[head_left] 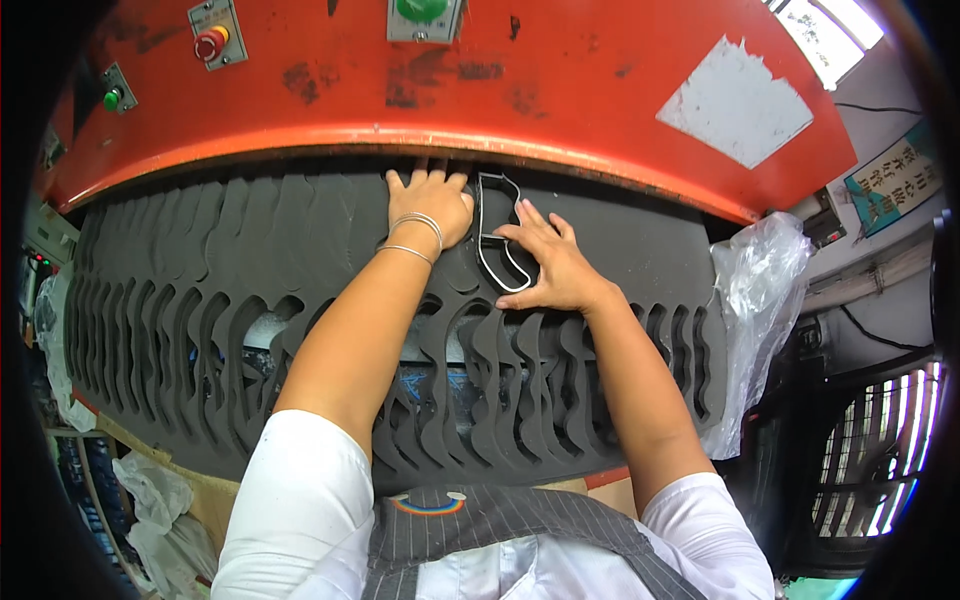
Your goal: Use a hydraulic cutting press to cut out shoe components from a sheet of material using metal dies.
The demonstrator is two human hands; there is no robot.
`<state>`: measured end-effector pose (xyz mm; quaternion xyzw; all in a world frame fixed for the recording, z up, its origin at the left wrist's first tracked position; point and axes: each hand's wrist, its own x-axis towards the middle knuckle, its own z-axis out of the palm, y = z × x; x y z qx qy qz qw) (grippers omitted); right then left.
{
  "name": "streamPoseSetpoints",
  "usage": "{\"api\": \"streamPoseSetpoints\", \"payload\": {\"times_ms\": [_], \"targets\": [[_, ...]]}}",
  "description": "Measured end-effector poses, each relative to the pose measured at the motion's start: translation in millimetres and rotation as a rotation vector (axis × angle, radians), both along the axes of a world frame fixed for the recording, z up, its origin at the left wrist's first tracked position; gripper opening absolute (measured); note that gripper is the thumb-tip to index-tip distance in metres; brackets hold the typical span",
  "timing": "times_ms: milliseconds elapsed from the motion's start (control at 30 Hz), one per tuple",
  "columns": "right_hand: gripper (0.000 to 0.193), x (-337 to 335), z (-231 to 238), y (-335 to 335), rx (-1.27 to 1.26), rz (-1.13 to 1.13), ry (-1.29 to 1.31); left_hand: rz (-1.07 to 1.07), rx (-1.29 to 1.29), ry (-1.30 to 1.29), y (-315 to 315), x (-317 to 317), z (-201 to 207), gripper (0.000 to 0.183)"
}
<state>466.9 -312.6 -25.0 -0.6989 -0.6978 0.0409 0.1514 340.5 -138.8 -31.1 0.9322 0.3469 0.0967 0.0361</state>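
Note:
A thick dark grey foam sheet lies before me, its near part cut through with rows of wavy, sole-shaped holes. On its uncut far part stands a metal cutting die, a narrow sole-shaped outline with a crossbar. My right hand grips the die's right side, thumb at the near end and fingers along the edge. Just left of the die, my left hand presses flat on the foam with fingers spread. Its fingertips reach the shadow below the red machine's lower edge and are partly hidden.
The red machine beam spans the far side, bearing a red knob and green buttons. Clear plastic sheeting hangs at the foam's right end. A black fan stands at right. White plastic bags lie at lower left.

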Motion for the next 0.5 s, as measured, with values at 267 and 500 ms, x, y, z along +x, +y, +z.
{"api": "streamPoseSetpoints", "payload": {"times_ms": [267, 500], "targets": [[0.103, -26, 14, -30, 0.128, -0.237, -0.032, -0.549, -0.266, -0.294, 7, -107, -11, 0.045], [0.059, -120, 121, 18, 0.676, 0.029, 0.059, 0.258, 0.325, -1.599, 149, -321, 70, 0.034]]}}
